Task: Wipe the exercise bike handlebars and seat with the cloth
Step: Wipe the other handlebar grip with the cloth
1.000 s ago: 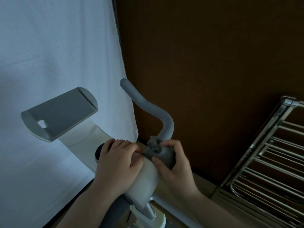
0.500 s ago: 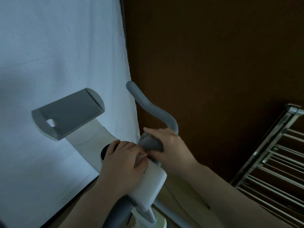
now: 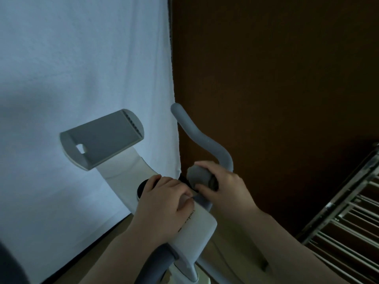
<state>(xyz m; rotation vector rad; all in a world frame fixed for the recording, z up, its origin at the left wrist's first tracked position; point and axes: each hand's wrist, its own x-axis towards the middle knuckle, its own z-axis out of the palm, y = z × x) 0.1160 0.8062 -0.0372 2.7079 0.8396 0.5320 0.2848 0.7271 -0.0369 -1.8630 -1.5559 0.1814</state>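
Observation:
The grey right handlebar (image 3: 202,138) of the exercise bike curves up and away from the white stem (image 3: 194,228). My right hand (image 3: 223,185) grips a bunched grey cloth (image 3: 198,174) wrapped round the base of that handlebar. My left hand (image 3: 162,203) rests on top of the white stem, fingers curled over it beside the cloth. A grey tablet holder (image 3: 102,138) stands at the front left of the stem. The seat is out of view.
A white towel or sheet (image 3: 71,68) hangs behind the bike on the left. A dark brown wall (image 3: 276,78) fills the right. A metal drying rack (image 3: 344,222) stands at the lower right, close to my right forearm.
My right hand has turned from beside the handlebar base to over its top, carrying the cloth round it. The left hand stays on the stem. The view has shifted left.

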